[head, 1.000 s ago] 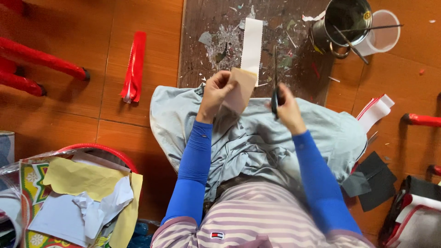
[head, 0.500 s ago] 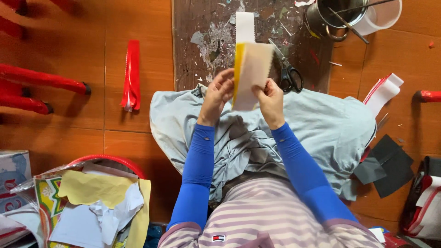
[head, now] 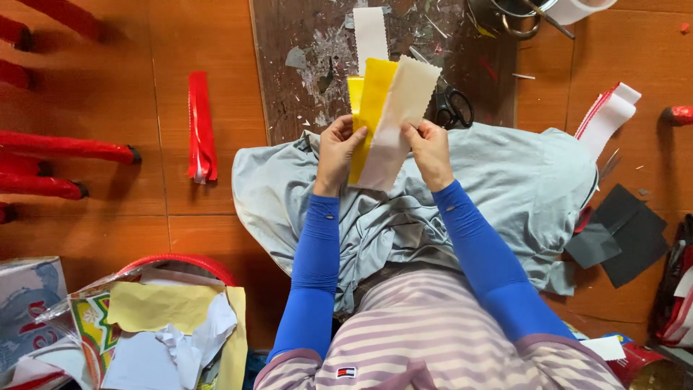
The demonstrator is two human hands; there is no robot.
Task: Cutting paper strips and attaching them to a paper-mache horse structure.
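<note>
Left hand (head: pixel 338 148) | right hand (head: pixel 429 148) | both pinch paper strips (head: pixel 390 115)

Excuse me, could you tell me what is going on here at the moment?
A person sitting over a grey cloth holds a small stack of paper strips up in both hands: the left hand grips the yellow strip, the right hand the cream strip with zigzag edges in front of it. Black scissors lie on the dark board just beyond, with a white strip there too.
</note>
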